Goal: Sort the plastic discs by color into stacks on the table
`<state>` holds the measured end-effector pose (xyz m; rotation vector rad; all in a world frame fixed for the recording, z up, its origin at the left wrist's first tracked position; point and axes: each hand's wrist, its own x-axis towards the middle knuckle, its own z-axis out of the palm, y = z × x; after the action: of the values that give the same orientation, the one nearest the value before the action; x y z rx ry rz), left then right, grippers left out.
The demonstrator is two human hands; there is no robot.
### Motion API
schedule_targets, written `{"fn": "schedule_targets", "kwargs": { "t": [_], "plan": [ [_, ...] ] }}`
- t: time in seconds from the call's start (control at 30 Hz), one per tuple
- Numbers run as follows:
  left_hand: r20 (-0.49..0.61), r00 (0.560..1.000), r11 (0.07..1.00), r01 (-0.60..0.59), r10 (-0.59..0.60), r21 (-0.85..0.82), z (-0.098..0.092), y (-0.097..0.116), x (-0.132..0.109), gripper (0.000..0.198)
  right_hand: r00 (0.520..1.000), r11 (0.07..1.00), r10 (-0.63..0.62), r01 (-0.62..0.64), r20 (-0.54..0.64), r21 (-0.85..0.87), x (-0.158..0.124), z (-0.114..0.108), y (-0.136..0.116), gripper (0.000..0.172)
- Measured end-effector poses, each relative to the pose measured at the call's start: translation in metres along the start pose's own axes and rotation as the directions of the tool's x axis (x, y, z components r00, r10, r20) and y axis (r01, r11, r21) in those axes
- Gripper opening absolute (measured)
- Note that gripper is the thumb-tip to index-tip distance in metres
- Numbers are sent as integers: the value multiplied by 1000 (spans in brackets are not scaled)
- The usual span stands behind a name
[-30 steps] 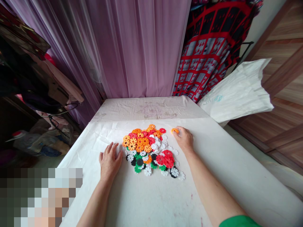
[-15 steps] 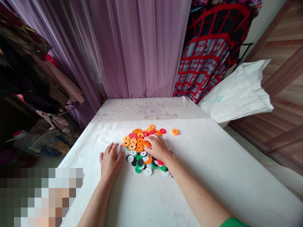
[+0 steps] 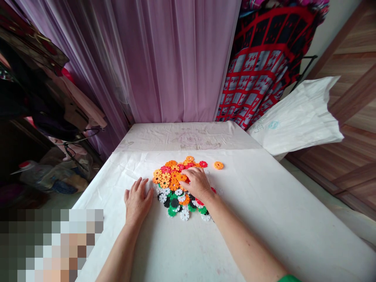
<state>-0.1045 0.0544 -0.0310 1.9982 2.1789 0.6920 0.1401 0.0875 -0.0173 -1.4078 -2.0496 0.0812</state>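
A heap of notched plastic discs lies on the white-covered table, with orange discs (image 3: pixel 174 185) and red ones on its far side and green, black and white discs (image 3: pixel 185 214) nearer me. My right hand (image 3: pixel 197 182) reaches over the heap, thumb and fingers closed about an orange disc (image 3: pixel 181 177); its fingertips partly cover the disc. Left of the heap, my left hand (image 3: pixel 138 199) rests palm down on the cloth, fingers spread, holding nothing. One orange disc (image 3: pixel 218 165) lies apart, beyond and to the right of my right hand.
The table (image 3: pixel 264 203) has a white cover and, at its far end, a flowered cloth (image 3: pixel 141 137). A white bag (image 3: pixel 299 117) stands off the right edge. Purple curtains (image 3: pixel 176 58) hang behind. Clothes (image 3: pixel 49 86) hang at the left, above a plastic jug (image 3: pixel 28 172).
The view has shifted slightly. My right hand has barely moved over the heap, its fingers still at the orange disc. The left hand stays where it was.
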Motion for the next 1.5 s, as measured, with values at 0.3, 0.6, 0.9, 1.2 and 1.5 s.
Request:
{"fn": "schedule_targets", "kwargs": {
  "t": [0.3, 0.6, 0.9, 1.2, 1.5],
  "plan": [
    [-20, 1000, 1000, -10, 10, 11, 1, -2, 1, 41, 799, 855, 448, -513, -401, -68, -16, -47, 110, 39],
    [-18, 1000, 1000, -1, 1, 9, 0, -1, 1, 41, 823, 853, 440, -508, -359, -121, -24, -36, 128, 41],
    [7, 1000, 1000, 4, -4, 9, -1, 0, 1, 42, 823, 830, 464, -533, -327, -166, -25, -36, 128, 40],
    [-1, 1000, 1000, 1, -1, 20, -1, 1, 1, 42, 844, 867, 398, -474, -359, -154, -22, -42, 114, 30],
    [11, 1000, 1000, 3, -3, 12, -2, 2, 2, 42, 1000, 997, -29, 30, -7, 75, -9, -17, 10, 16]
  ]
}}
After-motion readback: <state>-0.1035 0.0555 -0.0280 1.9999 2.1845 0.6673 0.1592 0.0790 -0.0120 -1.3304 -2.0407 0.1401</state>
